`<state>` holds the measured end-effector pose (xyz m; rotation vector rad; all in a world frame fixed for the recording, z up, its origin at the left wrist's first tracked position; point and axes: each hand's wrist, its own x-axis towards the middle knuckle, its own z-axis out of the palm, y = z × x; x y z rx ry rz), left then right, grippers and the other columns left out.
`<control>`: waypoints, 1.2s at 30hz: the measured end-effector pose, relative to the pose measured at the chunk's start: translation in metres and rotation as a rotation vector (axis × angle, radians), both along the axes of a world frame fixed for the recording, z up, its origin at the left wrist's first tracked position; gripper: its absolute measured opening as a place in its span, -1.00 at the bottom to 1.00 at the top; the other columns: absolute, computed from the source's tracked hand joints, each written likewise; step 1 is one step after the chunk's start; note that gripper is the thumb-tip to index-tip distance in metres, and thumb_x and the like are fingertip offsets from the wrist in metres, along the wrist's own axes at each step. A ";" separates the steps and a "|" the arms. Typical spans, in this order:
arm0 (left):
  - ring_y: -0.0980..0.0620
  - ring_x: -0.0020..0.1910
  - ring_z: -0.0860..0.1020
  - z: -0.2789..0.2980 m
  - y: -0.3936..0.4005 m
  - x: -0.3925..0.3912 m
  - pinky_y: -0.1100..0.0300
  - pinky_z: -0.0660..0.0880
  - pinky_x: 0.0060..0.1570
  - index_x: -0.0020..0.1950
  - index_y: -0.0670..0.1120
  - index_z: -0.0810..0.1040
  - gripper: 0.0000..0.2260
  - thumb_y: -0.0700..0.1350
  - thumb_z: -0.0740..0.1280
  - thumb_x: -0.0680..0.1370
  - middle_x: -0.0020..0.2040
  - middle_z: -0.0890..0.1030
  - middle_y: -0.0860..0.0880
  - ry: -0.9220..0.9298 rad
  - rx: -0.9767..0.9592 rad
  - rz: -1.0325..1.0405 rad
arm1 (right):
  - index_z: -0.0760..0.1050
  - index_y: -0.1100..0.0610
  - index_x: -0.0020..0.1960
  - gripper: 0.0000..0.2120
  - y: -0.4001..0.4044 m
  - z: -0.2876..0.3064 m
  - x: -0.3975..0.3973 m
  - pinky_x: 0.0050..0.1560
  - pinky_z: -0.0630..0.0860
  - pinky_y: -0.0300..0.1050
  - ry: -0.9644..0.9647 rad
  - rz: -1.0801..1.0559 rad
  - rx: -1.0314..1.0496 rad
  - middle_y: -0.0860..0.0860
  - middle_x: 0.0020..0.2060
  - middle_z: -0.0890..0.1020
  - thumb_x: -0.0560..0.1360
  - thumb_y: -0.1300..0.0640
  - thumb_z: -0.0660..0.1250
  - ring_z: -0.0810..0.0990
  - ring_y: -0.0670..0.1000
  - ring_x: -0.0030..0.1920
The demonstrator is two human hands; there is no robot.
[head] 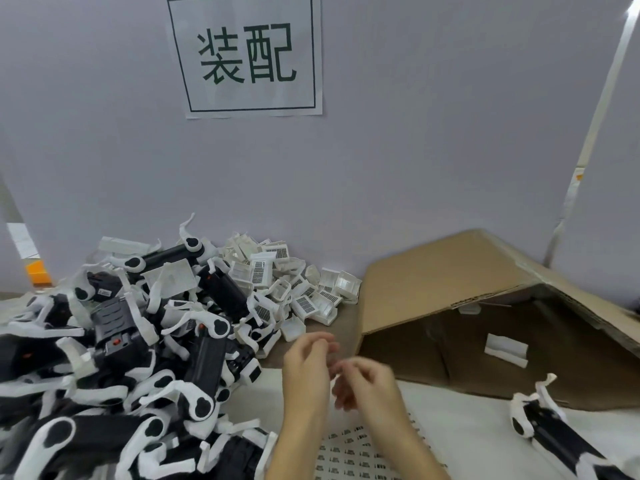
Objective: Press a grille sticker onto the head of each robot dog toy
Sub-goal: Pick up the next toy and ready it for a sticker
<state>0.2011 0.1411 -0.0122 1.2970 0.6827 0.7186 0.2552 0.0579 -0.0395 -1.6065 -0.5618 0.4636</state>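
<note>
My left hand (306, 370) and my right hand (369, 388) are raised close together above the sticker sheet (349, 452), which lies on the table at the bottom middle. Both hands have curled fingers and their fingertips nearly meet. They are motion-blurred, so anything small between the fingers is not visible. A big pile of black-and-white robot dog toys (114, 358) fills the left side. Behind it lies a heap of white head pieces (287, 282), some of which show dark grille stickers. One more robot dog toy (543, 427) lies at the lower right.
An open cardboard box (450, 271) lies on its side at the right, with a white part (505, 349) inside. A grey wall with a paper sign (247, 53) stands behind. An orange object (38, 273) sits at the far left edge.
</note>
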 end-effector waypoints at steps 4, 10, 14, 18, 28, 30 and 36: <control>0.03 -0.12 0.67 -0.006 0.003 -0.001 0.25 0.50 -0.21 -0.08 -0.05 0.63 -0.80 -0.24 0.25 0.63 -0.14 0.69 -0.04 0.111 0.092 -0.048 | 0.68 0.14 -0.16 -0.69 0.001 -0.014 0.001 -0.33 0.52 -0.26 -0.025 -0.056 0.007 0.07 -0.36 0.66 0.65 0.24 0.24 0.60 -0.08 -0.38; 0.08 -0.09 0.65 -0.003 0.002 -0.003 0.33 0.45 -0.21 -0.09 0.00 0.60 -0.81 -0.23 0.25 0.62 -0.10 0.67 -0.02 0.151 0.235 -0.054 | 0.70 0.10 -0.16 -0.68 -0.001 -0.019 0.006 -0.30 0.53 -0.25 0.020 -0.073 0.060 0.06 -0.35 0.67 0.64 0.26 0.24 0.62 -0.07 -0.35; 0.25 -0.18 0.59 0.014 -0.005 -0.005 0.47 0.43 -0.29 -0.08 0.02 0.59 -0.80 -0.22 0.24 0.62 -0.08 0.65 0.01 0.113 0.399 -0.032 | 0.70 0.16 -0.13 -0.69 -0.001 -0.023 0.009 -0.30 0.51 -0.25 0.059 -0.062 0.114 0.09 -0.33 0.67 0.64 0.30 0.22 0.61 -0.05 -0.35; 0.28 -0.13 0.56 0.042 -0.011 -0.009 0.44 0.44 -0.21 -0.02 0.03 0.60 -0.85 -0.15 0.25 0.62 -0.11 0.63 0.10 0.138 0.643 -0.118 | 0.67 0.21 -0.15 -0.70 0.000 -0.023 0.010 -0.32 0.50 -0.27 0.090 -0.051 0.123 0.10 -0.35 0.64 0.63 0.32 0.22 0.59 -0.07 -0.37; -0.04 -0.04 0.51 0.130 0.066 0.015 0.02 0.53 -0.04 0.07 -0.12 0.41 -0.93 -0.19 0.18 0.60 0.07 0.52 -0.06 0.918 1.425 -0.322 | 0.69 0.19 -0.09 -0.71 0.001 -0.023 0.007 -0.32 0.54 -0.29 0.119 -0.082 0.124 0.05 -0.35 0.67 0.66 0.29 0.22 0.62 -0.07 -0.37; -0.03 -0.12 0.46 0.132 0.090 0.015 0.08 0.41 -0.18 0.12 -0.13 0.44 -0.87 -0.25 0.18 0.59 -0.07 0.46 -0.02 1.106 1.573 -0.284 | 0.69 0.18 -0.09 -0.71 0.001 -0.023 0.006 -0.31 0.54 -0.28 0.115 -0.083 0.120 0.06 -0.35 0.67 0.65 0.29 0.22 0.62 -0.07 -0.36; -0.08 0.31 0.48 0.118 0.138 0.003 -0.07 0.25 0.38 0.30 -0.08 0.49 -0.73 -0.20 0.25 0.60 0.26 0.56 -0.04 1.646 1.790 -0.272 | 0.69 0.18 -0.11 -0.71 0.002 -0.023 0.006 -0.31 0.52 -0.27 0.109 -0.077 0.120 0.05 -0.36 0.66 0.65 0.31 0.22 0.61 -0.07 -0.37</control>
